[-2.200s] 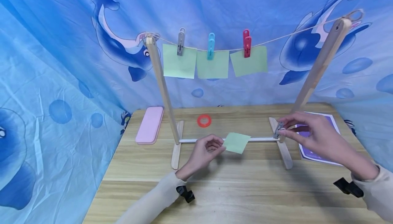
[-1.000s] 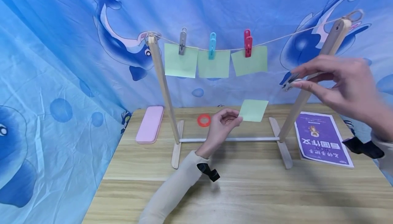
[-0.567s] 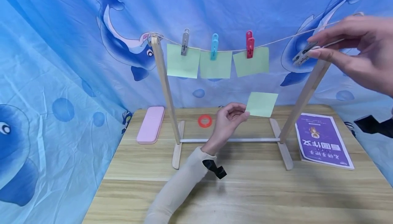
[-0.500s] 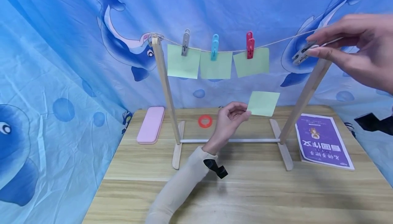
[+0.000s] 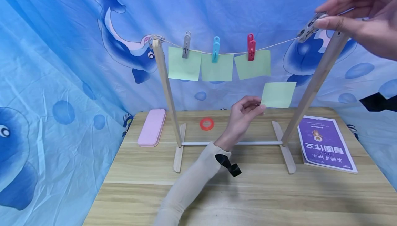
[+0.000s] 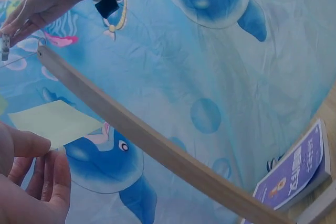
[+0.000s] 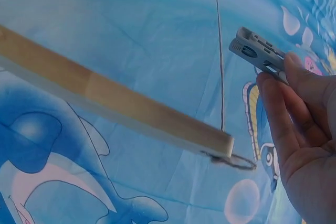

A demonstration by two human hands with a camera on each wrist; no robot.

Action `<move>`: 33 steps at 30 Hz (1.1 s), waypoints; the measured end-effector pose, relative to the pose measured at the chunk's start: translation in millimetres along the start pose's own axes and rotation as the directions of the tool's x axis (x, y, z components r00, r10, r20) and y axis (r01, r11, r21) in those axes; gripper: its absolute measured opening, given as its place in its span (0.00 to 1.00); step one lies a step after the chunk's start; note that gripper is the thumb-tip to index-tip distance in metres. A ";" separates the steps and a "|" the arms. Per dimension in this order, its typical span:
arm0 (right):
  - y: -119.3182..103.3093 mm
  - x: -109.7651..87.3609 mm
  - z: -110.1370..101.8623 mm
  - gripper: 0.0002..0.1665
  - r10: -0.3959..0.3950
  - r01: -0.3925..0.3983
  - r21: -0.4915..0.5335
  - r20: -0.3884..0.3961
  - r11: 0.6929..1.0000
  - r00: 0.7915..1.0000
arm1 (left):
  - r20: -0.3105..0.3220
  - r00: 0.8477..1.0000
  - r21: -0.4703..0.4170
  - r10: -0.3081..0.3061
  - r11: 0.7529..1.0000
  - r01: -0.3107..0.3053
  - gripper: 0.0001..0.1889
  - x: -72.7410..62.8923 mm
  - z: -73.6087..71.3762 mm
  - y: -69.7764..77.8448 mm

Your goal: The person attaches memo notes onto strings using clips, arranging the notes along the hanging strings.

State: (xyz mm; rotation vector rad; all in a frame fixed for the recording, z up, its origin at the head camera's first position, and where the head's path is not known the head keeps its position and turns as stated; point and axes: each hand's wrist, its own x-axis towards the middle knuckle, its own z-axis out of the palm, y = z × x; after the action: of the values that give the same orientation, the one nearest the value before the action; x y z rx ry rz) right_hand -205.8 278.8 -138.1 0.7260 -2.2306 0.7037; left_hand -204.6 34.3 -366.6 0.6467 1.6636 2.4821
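Observation:
My left hand (image 5: 243, 119) pinches the lower left corner of a pale green sticky note (image 5: 278, 95), held below the string between the posts. In the left wrist view, thumb and fingertips meet on that note (image 6: 55, 124). My right hand (image 5: 369, 14) grips a grey clothespin (image 5: 311, 27) by its handle end, near the right end of the string (image 5: 280, 43). The right wrist view shows this clothespin (image 7: 257, 50) apart from the string (image 7: 219, 51). Green notes hang on the string under a grey clothespin (image 5: 186, 44), a blue clothespin (image 5: 215, 49) and a red clothespin (image 5: 251, 47).
A wooden left post (image 5: 165, 88) and right post (image 5: 319, 71) hold the string, joined low by a white rod (image 5: 198, 143). On the table (image 5: 149, 191) lie a pink case (image 5: 152, 127), a red tape ring (image 5: 206, 123) and a purple book (image 5: 325, 143). A blue dolphin-print curtain (image 5: 223, 5) stands behind.
My right hand has lifted the grey clothespin from near the right post's foot up to string height. My left hand has raised the green note and carried it to the right.

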 end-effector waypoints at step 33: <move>-6.6 21.7 8.5 0.11 0.033 0.020 -0.211 0.247 0.977 0.968 | -0.052 0.997 -0.296 0.051 0.953 -0.064 0.10 35.2 30.5 33.3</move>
State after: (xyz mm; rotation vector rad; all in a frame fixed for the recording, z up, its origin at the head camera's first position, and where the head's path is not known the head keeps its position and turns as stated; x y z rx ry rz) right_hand -218.4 262.2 -125.7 0.7328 -2.4903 0.3836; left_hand -219.4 57.7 -316.5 0.6151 1.2574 2.7268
